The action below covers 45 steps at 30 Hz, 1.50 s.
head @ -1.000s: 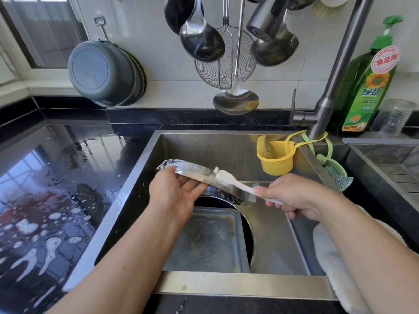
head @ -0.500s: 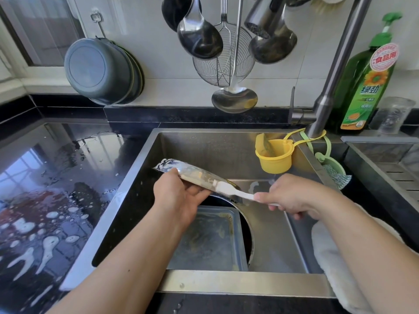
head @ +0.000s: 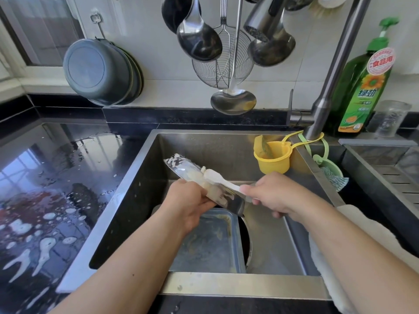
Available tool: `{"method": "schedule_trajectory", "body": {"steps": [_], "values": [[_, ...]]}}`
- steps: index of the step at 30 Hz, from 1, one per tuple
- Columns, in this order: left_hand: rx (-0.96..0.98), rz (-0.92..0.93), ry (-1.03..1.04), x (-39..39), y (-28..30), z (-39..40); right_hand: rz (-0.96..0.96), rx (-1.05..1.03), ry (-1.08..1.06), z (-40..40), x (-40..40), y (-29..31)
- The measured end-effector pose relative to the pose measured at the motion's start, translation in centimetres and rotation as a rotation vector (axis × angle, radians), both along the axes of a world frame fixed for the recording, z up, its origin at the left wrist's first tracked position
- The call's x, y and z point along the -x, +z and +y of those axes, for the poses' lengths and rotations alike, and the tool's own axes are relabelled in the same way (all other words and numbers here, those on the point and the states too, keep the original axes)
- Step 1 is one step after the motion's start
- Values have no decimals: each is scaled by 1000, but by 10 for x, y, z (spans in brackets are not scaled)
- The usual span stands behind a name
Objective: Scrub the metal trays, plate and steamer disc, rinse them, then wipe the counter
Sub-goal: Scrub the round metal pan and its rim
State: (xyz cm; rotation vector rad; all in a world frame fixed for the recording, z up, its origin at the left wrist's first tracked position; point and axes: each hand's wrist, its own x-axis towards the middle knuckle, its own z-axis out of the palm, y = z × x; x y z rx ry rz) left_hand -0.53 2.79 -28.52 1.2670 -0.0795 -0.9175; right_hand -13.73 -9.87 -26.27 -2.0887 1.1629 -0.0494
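You are working in bright daylight from the window point(head: 34, 30) at upper left, which glares blue-white off the wet black counter point(head: 45, 177). The sink's point(head: 226, 146) left wall lies in deep shadow. Your wide lens bends the faucet point(head: 335, 71) and edges, and the frame is slightly soft throughout.

Half hidden under the left forearm: tray point(head: 208, 243) in the sink. Cut off at top: hanging ladles point(head: 199, 39).

Green detergent bottle point(head: 362, 87) — "绿劲", round sticker apparently "食品用".
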Motion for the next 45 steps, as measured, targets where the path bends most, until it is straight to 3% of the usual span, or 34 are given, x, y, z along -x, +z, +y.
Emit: {"method": "schedule_trajectory", "body": {"steps": [6, 11, 17, 21, 28, 32, 38, 45], "values": [[-12, -52, -62, 10, -1, -3, -31, 41, 51, 7, -10, -7], [44, 18, 99, -1, 0, -3, 61, -22, 35, -4, 11, -3], [132, 95, 224, -5, 7, 3, 52, 59, 115, 6, -5, -6], [239, 175, 364, -25, 3, 7, 177, 0, 70, -15, 17, 1], [190, 191, 272, -13, -6, -3, 127, 7, 172, 5, -5, -6], [269, 243, 332, -29, -4, 4, 98, -46, 92, -14, 9, -4], [204, 237, 201, -8, -2, -2, 95, -53, 111, -10, 4, -12], [197, 227, 306, -28, -8, 3, 57, -96, 55, -16, 6, -18]]}}
